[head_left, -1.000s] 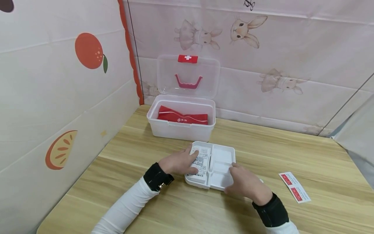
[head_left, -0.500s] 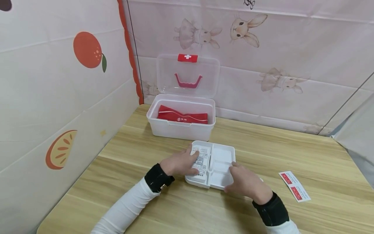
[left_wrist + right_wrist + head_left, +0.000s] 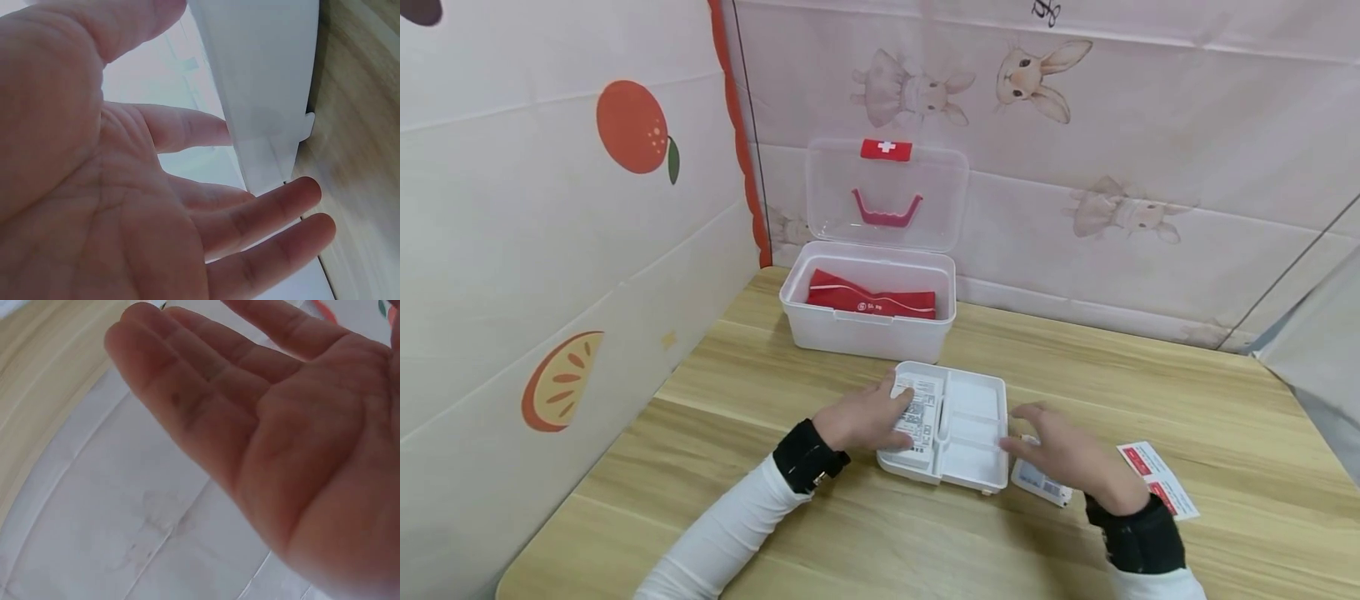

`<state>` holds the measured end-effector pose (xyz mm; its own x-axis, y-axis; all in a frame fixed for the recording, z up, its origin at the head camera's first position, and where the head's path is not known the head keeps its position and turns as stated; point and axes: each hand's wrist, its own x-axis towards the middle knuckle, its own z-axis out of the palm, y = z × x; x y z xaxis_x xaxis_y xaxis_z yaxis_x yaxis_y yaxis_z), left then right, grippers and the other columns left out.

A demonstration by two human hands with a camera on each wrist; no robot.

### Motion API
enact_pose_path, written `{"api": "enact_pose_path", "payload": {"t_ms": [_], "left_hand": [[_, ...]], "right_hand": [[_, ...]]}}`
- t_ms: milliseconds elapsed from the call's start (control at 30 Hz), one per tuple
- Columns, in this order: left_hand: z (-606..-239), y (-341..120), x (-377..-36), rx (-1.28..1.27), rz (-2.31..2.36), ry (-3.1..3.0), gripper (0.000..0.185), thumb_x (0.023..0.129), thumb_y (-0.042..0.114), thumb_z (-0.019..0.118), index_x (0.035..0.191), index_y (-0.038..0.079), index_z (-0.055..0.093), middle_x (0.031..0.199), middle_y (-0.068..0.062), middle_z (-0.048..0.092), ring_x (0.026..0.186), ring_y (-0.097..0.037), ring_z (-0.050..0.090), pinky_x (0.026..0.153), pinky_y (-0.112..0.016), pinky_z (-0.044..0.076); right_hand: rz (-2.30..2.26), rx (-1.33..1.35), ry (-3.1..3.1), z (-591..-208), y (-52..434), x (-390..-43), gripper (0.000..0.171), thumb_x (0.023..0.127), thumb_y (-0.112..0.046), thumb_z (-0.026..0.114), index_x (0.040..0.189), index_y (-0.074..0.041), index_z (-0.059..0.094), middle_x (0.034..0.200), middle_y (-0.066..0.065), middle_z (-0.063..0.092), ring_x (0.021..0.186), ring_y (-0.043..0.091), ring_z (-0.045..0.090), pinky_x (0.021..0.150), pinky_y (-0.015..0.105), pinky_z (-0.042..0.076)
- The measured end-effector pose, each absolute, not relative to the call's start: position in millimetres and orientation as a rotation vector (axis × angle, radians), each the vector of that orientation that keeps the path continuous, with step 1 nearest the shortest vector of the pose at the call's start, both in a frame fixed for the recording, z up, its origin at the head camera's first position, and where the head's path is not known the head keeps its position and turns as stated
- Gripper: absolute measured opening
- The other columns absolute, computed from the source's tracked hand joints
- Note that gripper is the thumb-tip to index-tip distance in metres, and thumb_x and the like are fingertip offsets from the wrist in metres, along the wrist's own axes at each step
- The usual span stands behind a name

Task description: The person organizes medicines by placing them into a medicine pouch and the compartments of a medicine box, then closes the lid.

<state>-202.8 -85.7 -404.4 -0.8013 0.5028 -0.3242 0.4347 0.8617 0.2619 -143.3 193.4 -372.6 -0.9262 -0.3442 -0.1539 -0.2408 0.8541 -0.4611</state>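
Observation:
A white compartment tray point(image 3: 976, 463) lies on the table in the head view. Its left part holds a white printed box point(image 3: 922, 418); the compartments on the right hold nothing. My left hand point(image 3: 863, 420) rests at the tray's left edge, its thumb by the box. In the left wrist view, this hand's fingers point(image 3: 269, 262) are spread and fairly straight against the white side. My right hand point(image 3: 1071, 450) hovers just right of the tray, above a small flat white packet point(image 3: 1039, 485) that it partly covers. The right wrist view shows its palm point(image 3: 300, 437) bare, fingers extended.
Behind the tray stands a clear first-aid box point(image 3: 868, 335) with its lid point(image 3: 887, 179) raised, holding a folded red cloth item point(image 3: 872, 300). A red-and-white printed strip point(image 3: 1159, 482) lies at the right. Printed curtains bound the table at the left and back.
My right hand has left the tray's right side and moved rightward, exposing the small packet under it. My left hand has stayed at the tray's left edge.

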Motion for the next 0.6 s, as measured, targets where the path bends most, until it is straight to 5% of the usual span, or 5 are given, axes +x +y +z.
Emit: {"api": "enact_pose_path", "payload": {"t_ms": [600], "left_hand": [[-401.7,-85.0,-200.7,0.684,0.248,2.635,0.079,0.093,0.047,0.065,0.156,0.014,0.031,0.163,-0.023,0.011,0.144,-0.033,0.034,0.112,-0.047,0.037]], "right_hand": [[-0.49,-0.078,2.841,-400.5,307.3,-162.1,0.066,0.087,-0.025,0.073,0.119,0.026,0.048,0.117,0.045,0.054,0.111,0.058,0.052,0.091,0.063,0.046]]}}
